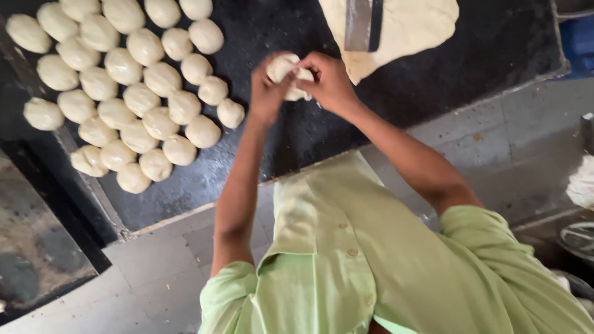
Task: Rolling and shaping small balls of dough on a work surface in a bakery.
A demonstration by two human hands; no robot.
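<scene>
Both my hands grip one pale lump of dough point(286, 69) just above the black worktop point(309, 136). My left hand point(266, 93) cups it from the left, and my right hand point(331, 83) pinches it from the right with its fingers curled over the top. Several rounded dough balls point(133, 93) lie in rows on the worktop to the left of my hands. A large slab of dough point(408, 28) sits at the top right, with a flat metal scraper point(363, 25) resting on it.
My light green shirt point(346, 260) fills the lower middle of the view. Grey floor tiles point(495, 136) run along the worktop's edge. A dark recessed ledge point(37, 247) lies at the lower left. Metal vessels point(578, 238) stand at the right edge.
</scene>
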